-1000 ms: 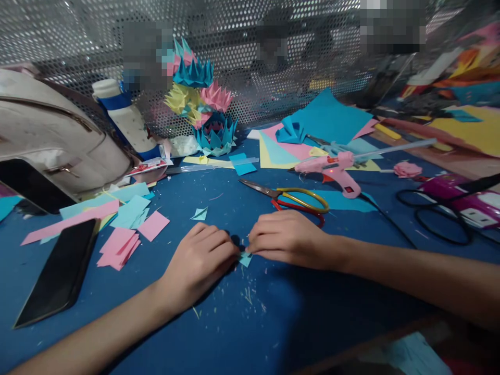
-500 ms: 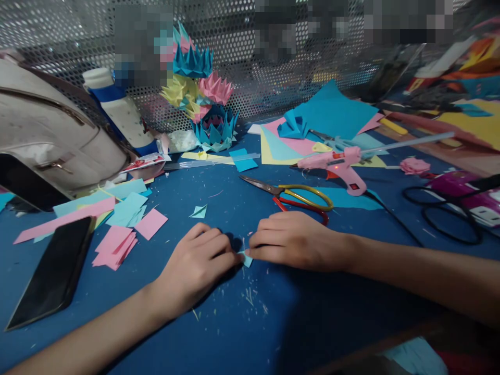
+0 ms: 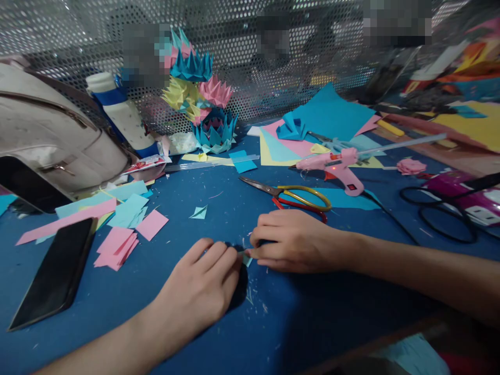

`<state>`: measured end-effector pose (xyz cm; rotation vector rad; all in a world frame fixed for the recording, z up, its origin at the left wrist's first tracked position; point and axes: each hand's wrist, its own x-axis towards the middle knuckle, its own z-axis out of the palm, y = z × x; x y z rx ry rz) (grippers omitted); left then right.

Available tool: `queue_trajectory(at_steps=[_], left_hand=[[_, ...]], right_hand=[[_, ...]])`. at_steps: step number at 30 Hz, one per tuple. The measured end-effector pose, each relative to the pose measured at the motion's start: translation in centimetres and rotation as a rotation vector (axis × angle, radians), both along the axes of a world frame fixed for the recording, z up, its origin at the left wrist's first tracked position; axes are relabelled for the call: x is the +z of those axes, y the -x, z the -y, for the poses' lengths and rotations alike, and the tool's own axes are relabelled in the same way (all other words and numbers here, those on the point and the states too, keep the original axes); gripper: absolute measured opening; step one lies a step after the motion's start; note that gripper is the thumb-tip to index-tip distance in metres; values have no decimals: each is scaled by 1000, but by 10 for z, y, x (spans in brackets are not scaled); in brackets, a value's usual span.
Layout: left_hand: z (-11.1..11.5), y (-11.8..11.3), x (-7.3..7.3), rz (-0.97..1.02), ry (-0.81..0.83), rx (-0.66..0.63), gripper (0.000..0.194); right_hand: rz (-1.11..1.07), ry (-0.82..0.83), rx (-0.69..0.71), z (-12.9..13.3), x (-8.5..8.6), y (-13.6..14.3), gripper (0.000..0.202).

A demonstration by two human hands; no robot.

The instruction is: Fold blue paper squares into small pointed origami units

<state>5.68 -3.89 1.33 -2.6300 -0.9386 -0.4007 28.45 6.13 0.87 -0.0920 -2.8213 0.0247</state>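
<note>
Paper piece [image 3: 247, 261], small and light blue, shows in the head view between left hand [image 3: 209, 276] and right hand [image 3: 299, 242], both pinching it, seemingly half-folded. Towards ten o'clock, one creased piece [image 3: 199, 212] looks done; at nine, pink squares [image 3: 117, 246] lie flat, apparently unfolded.

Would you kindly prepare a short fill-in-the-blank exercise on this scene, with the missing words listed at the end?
1. The fingertips of the left hand and the right hand come together at a small light-blue piece of ____.
2. The scissors just beyond the right hand have one yellow handle and one ____ handle.
3. The body of the glue gun is ____ in colour.
4. The flat-lying black phone is nearer to the ____ hand.

Missing words: paper; red; pink; left.
</note>
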Motion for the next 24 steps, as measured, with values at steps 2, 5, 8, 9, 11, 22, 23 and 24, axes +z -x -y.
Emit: queue_trajectory(at_steps=[2, 5, 8, 9, 11, 22, 23, 24], left_hand=[[6, -2, 0, -12, -26, 47, 32], [11, -2, -1, -35, -36, 115, 34], [12, -2, -1, -46, -49, 150, 34], [13, -2, 0, -47, -50, 159, 34], [13, -2, 1, -55, -35, 174, 33], [-16, 7, -7, 345, 421, 163, 11], [-18, 7, -8, 378, 449, 166, 11], [-19, 7, -9, 409, 473, 168, 11]], right_hand=[[-5, 16, 1, -1, 2, -1, 25], [11, 68, 14, -5, 8, -3, 26], [46, 104, 30, -8, 15, -6, 29], [62, 108, 36, -9, 16, -6, 29], [91, 106, 47, -9, 17, -7, 28], [-31, 254, -46, -1, -2, 6, 21], [-36, 303, -70, -1, -2, 7, 20], [-38, 348, -93, -1, -2, 6, 20]])
